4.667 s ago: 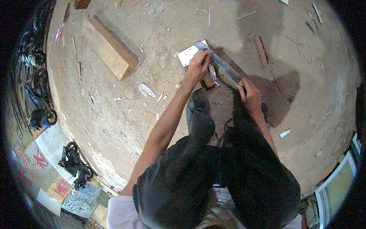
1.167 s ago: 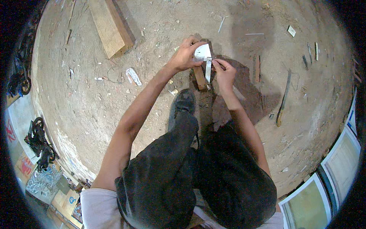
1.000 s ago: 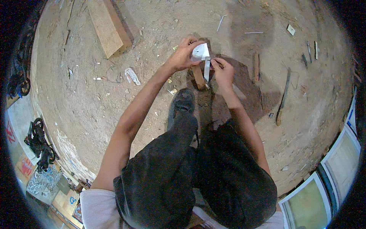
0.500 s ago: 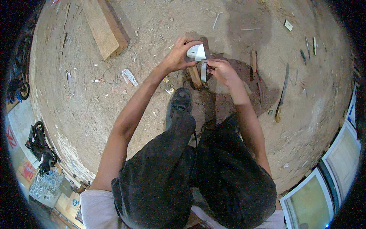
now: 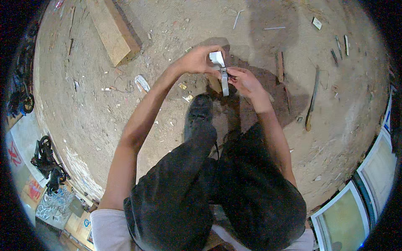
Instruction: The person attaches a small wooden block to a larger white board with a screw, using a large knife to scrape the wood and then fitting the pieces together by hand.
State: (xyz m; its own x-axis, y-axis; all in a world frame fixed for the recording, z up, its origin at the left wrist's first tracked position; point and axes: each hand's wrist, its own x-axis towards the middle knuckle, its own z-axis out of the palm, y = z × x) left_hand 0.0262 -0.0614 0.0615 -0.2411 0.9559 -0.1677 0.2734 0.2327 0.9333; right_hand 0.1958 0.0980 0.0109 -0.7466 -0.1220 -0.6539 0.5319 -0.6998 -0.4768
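Holding a white piece (image 5: 216, 57) against a pale strip (image 5: 225, 86), between both your hands and ahead of your shoe (image 5: 199, 111).
Steady pressure on the piece, with a lighter touch on the strip so that neither twisted, seemed the sound way to manage this hold. Your left hand (image 5: 197, 59) was curved in a wide C, thumb and fingers pinching the white piece at its opposite edges. Your right hand (image 5: 248, 82) was narrowed, its fingertips apparently pinching the strip near its upper end; the exact contact was too small to tell. A short wooden piece (image 5: 215, 83) showed just below your left fingers, and a thick timber (image 5: 115, 35) lay farther off, forward and left.
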